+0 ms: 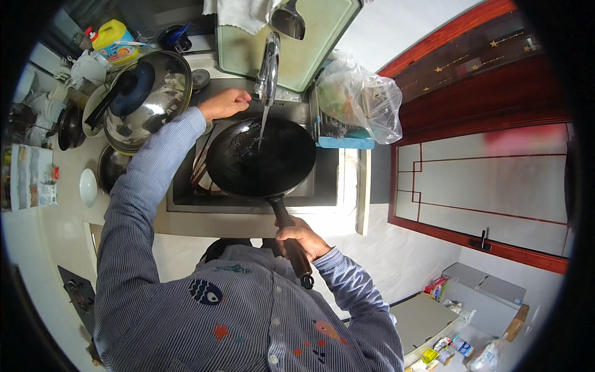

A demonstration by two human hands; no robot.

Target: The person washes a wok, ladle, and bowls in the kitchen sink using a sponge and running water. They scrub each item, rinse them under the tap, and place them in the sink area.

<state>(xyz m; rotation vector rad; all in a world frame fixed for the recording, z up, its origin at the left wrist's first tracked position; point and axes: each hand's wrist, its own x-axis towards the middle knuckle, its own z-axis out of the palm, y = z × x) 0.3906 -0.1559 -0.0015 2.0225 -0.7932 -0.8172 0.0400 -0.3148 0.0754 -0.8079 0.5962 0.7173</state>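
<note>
My right hand [302,239] is wrapped around the brown handle [292,242] of a black wok [274,158]. The wok sits over the sink [325,186], tilted slightly, its handle pointing towards my body. From the chrome faucet [269,65] a stream of water [263,123] runs into the wok, where a little water glistens on the left side. My left hand [228,103] is beside the faucet's base, fingers curled, fingertips close to its lever. Whether they grip the lever is hard to make out. Chopsticks [200,167] lie in the sink, partly hidden under the wok.
Left of the sink stand a glass pot lid [148,102], a white bowl [88,187] and a yellow detergent bottle [111,42]. A cutting board [241,51] leans behind the faucet. A blue dish rack [346,142] with a plastic bag [362,97] borders the sink's right.
</note>
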